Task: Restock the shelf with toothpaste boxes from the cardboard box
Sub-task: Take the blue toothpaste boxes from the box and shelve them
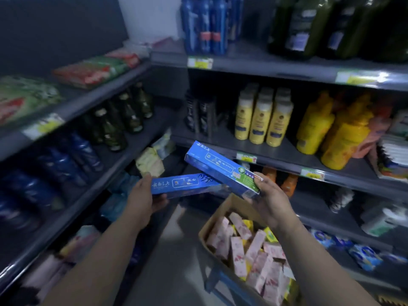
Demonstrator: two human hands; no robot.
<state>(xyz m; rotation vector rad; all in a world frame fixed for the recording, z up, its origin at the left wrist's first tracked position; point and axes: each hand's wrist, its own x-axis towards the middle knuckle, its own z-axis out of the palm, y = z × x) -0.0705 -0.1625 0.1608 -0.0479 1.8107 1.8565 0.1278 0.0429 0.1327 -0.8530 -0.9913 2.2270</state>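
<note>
Dim corner shelving (pixel 287 149) stood ahead while the left hand (pixel 143 195) gripped one blue toothpaste box (pixel 183 184) by its end and the right hand (pixel 269 199) gripped a second toothpaste box (pixel 220 168) likewise, both near the cardboard box (pixel 203 235) far rim, apparently leaving free ends to lead onto a shelf.

Blue toothpaste boxes, two: lower toothpaste box (pixel 183 184) in left hand (pixel 143 195), upper toothpaste box (pixel 220 168) in right hand (pixel 269 199). Cardboard box (pixel 234 205), one. Yellow bottles (pixel 260 120) along the shelf (pixel 287 151) front edge, three. Pink cartons (pixel 238 257), too blurred to count.
</note>
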